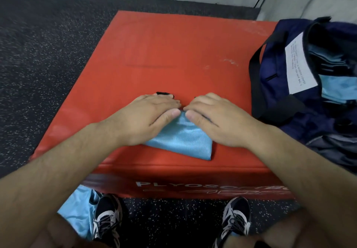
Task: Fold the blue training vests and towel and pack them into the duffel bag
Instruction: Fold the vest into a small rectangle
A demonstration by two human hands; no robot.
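Observation:
A light blue vest [183, 139], folded small, lies on the near part of a red plyo box [173, 54]. My left hand [150, 116] and my right hand [214, 118] lie flat on its far half, fingers straight, fingertips nearly meeting; black trim peeks out beyond my left fingers. The navy duffel bag [280, 93] sits open on the box's right side, with folded light blue cloth [336, 87] inside. Another light blue vest [81, 209] lies on the floor by my left shoe.
A white paper label [297, 64] is on the bag's flap, and a black strap [255, 70] loops over its left side. Dark speckled rubber floor [48, 54] surrounds the box. My two shoes stand against the box's front face. A grey wall runs along the back.

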